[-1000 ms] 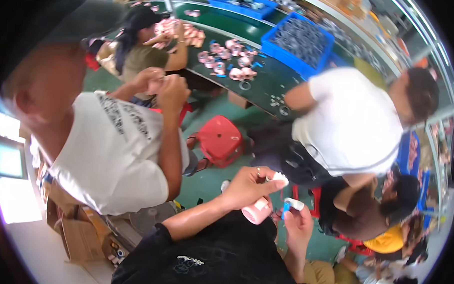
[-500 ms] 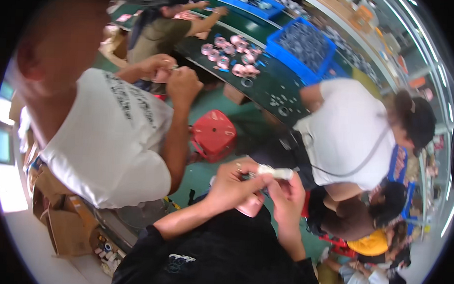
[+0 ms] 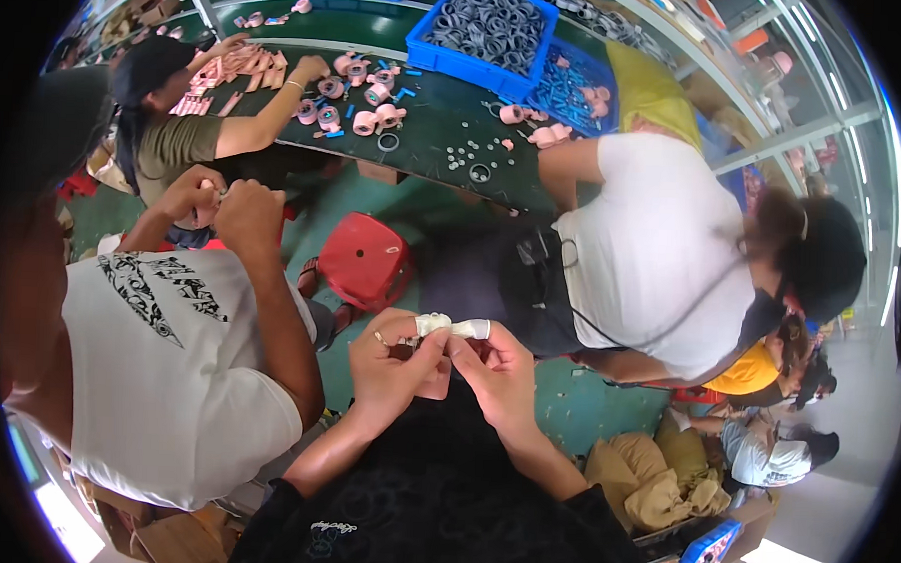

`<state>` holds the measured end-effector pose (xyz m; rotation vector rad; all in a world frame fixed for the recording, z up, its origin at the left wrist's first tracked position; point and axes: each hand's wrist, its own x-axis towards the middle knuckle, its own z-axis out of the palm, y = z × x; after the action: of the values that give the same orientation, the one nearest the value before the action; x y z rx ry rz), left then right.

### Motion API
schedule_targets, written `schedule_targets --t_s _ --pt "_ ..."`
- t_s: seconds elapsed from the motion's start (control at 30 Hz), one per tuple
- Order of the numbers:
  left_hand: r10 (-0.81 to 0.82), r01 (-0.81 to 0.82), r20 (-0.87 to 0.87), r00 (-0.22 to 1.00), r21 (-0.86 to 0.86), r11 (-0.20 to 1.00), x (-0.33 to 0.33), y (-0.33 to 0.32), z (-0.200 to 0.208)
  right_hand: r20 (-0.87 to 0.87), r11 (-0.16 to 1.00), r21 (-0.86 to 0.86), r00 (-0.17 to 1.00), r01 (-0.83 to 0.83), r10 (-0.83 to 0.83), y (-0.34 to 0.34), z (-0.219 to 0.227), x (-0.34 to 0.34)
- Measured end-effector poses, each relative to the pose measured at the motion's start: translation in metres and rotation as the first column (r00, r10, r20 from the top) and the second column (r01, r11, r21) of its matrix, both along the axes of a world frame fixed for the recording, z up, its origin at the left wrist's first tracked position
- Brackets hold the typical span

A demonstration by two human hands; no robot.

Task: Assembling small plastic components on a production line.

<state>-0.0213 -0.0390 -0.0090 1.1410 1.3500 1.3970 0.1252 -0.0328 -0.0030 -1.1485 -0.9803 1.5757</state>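
Note:
In front of my dark shirt, both my hands meet with thumbs and index fingers pressed together. My left hand (image 3: 390,364) is closed on a small pink plastic part (image 3: 434,383), whose lower end shows beneath the fingers. My right hand (image 3: 497,370) is closed against the same piece from the other side. White coverings, which look like tape or finger cots, wrap the index fingertips: a left covering (image 3: 432,324) and a right covering (image 3: 472,329). The fingers hide the upper part of the pink piece.
Beyond my hands stand a red stool (image 3: 364,264) and a dark green workbench (image 3: 426,142) with pink round parts (image 3: 330,87), small rings and a blue crate (image 3: 479,44) of grey rings. Co-workers in a white shirt (image 3: 184,371) and another white shirt (image 3: 660,249) sit close on either side.
The view has turned to the right, so bench, stool and co-workers sit further left. My hands stay together on the pink part, with the white-covered fingertips now lined up level.

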Motion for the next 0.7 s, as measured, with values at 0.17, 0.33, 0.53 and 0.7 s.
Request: schedule_targets --t_s 0.17,0.33,0.53,0.7 --pt "-0.024 0.135 0.372 0.928 -0.274 0.952 0.006 0.004 0.000 0.125 0.995 0.101 0.992 0.013 -0.025 0.004 0.001 0.008" --pt "0.015 0.244 0.548 0.836 -0.396 0.885 0.006 0.007 0.001 0.143 0.999 0.020 0.989 0.041 -0.043 0.002 0.001 0.010" --pt "-0.159 0.433 0.803 0.574 -0.133 0.891 -0.004 0.003 -0.015 -0.017 0.998 -0.022 0.998 0.060 -0.061 0.000 -0.002 0.017" --pt "-0.047 0.473 0.811 0.584 -0.292 0.831 -0.006 0.001 -0.013 0.020 0.997 -0.010 0.997 0.077 -0.077 -0.005 -0.003 0.018"
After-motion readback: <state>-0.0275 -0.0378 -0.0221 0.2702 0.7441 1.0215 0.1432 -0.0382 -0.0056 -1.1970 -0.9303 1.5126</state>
